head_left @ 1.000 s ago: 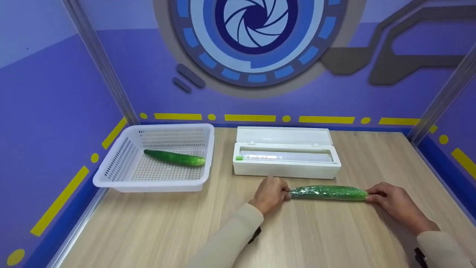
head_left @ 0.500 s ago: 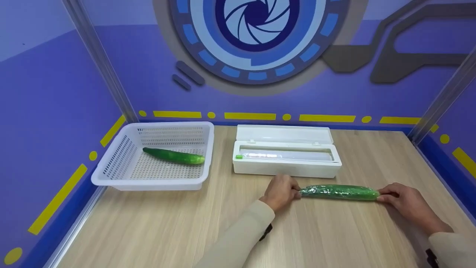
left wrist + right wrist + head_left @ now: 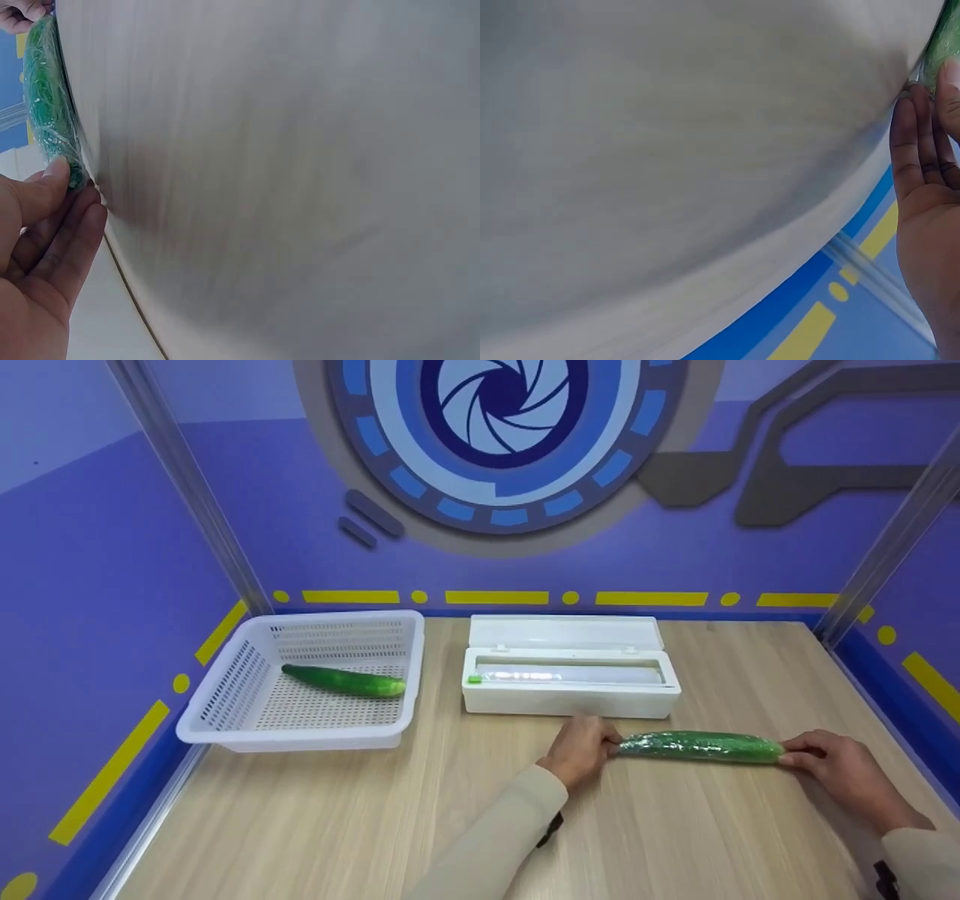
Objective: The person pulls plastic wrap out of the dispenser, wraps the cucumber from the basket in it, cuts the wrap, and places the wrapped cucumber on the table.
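A green cucumber (image 3: 701,746) wrapped in shiny clear plastic film lies crosswise on the table, in front of the white film box. My left hand (image 3: 581,751) pinches its darker left end between thumb and fingers; the left wrist view shows the crinkled film (image 3: 51,112) at that end. At the paler right end, my right hand (image 3: 840,769) pinches with thumb and fingertips. In the right wrist view only a small piece of the cucumber (image 3: 946,45) shows, at the top right corner.
The white film box (image 3: 570,701) stands behind the cucumber with its lid raised, a roll of film inside and a green slider at its left. A white perforated basket (image 3: 300,733) at the left holds an unwrapped cucumber (image 3: 345,682). Blue panels enclose the wooden table (image 3: 337,817).
Both hands and the wrapped cucumber have shifted to the right along the table, still gripped at both ends. The head view has moved slightly; box and basket stay in place.
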`<state>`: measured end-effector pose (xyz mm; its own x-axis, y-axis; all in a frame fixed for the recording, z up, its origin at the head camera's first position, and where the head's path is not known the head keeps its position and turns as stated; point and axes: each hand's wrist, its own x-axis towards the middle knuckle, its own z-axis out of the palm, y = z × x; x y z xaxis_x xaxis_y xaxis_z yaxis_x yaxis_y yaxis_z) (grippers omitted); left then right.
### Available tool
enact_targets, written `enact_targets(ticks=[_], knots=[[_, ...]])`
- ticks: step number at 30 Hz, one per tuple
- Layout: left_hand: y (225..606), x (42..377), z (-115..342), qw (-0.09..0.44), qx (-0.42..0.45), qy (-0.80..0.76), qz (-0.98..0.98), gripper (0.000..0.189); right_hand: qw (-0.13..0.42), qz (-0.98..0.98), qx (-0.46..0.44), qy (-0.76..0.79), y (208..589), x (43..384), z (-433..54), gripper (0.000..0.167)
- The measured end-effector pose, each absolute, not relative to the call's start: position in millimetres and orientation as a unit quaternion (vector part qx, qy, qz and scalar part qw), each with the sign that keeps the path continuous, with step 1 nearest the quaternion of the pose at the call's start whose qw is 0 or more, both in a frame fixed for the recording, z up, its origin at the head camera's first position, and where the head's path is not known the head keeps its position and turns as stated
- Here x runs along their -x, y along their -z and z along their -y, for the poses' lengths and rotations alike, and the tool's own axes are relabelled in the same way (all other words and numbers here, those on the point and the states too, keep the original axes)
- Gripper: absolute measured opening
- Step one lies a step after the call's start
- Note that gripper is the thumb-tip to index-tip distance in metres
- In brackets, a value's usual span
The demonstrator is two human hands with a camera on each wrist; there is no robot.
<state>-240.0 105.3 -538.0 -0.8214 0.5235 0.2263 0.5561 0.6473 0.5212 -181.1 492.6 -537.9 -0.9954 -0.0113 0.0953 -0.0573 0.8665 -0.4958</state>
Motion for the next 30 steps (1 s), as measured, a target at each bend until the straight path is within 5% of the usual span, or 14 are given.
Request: enact_targets(ticks=[30], knots=[[545, 239, -170, -0.033, 0.205, 0.403, 0.891, 0.005, 0.061, 0.958, 0.083, -0.269, 554, 176, -550, 0.031]])
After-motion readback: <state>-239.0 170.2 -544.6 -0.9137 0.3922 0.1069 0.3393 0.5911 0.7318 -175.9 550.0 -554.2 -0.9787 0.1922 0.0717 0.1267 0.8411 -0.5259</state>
